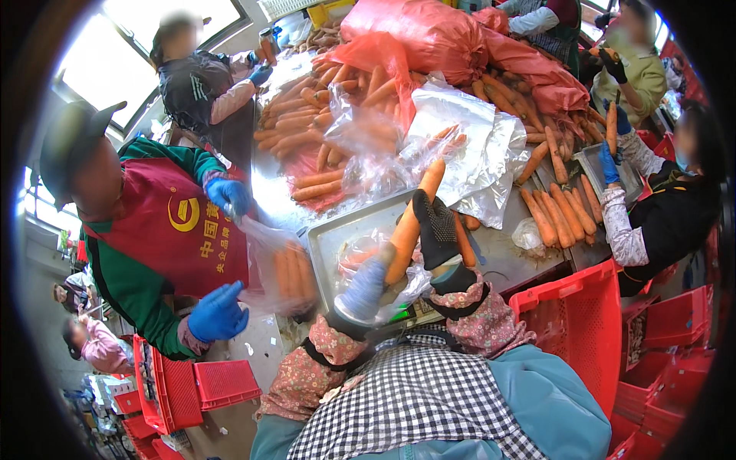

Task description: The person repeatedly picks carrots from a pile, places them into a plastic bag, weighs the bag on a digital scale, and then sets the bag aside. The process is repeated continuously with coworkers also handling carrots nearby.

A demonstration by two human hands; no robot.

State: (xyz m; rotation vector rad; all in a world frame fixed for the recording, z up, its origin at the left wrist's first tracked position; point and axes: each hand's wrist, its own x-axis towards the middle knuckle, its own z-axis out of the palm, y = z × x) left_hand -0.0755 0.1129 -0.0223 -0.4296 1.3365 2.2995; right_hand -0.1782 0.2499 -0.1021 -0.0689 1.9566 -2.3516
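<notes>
My left hand [366, 286], in a pale bluish glove, is blurred beside the lower end of a large carrot [407, 236]. My right hand [435, 227], in a black dotted glove, is closed around that carrot, which stands tilted over a metal tray [329, 244]. In the tray lies a clear plastic bag [359, 253] with something orange inside. Under my wrists a scale with a green-lit display [402, 314] is partly hidden. Another carrot [464, 240] lies just right of my right hand.
A carrot heap [299, 123], red sacks [420, 34] and clear bags [454, 121] cover the table's far part. Carrots in a row [560, 215] lie at right. A red crate [575, 322] stands by my right arm. Co-workers stand around; one at left holds a bag of carrots [290, 276].
</notes>
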